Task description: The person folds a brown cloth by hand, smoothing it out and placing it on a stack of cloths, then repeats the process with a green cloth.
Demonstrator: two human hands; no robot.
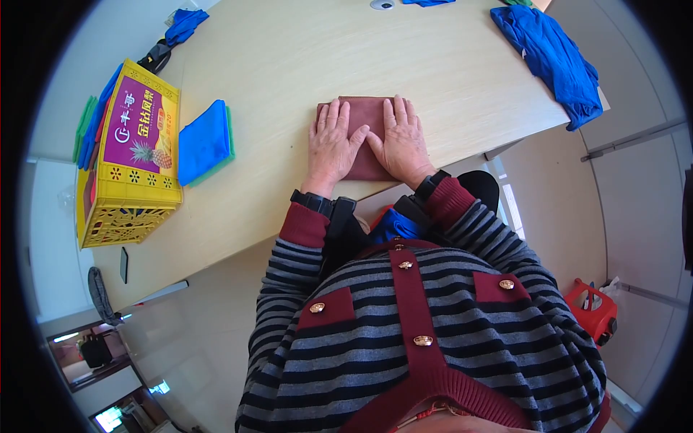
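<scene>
A folded brown-red cloth [366, 115] lies near the front edge of the table, squared into a neat rectangle. My left hand [332, 144] rests flat on its left side, fingers stretched out and pointing away from me. On its right side lies my right hand [399, 141], also flat with the fingers extended. The two thumbs almost meet over the middle of the cloth. Both palms cover much of its surface, so the cloth's outer sides are partly hidden.
Left of the cloth, a folded blue cloth [203, 142] lies on a green one. Beyond it stands a yellow crate [133, 195] holding folded cloths. A crumpled blue cloth [552, 61] hangs over the table's right edge. A red plastic object [593, 312] is at lower right.
</scene>
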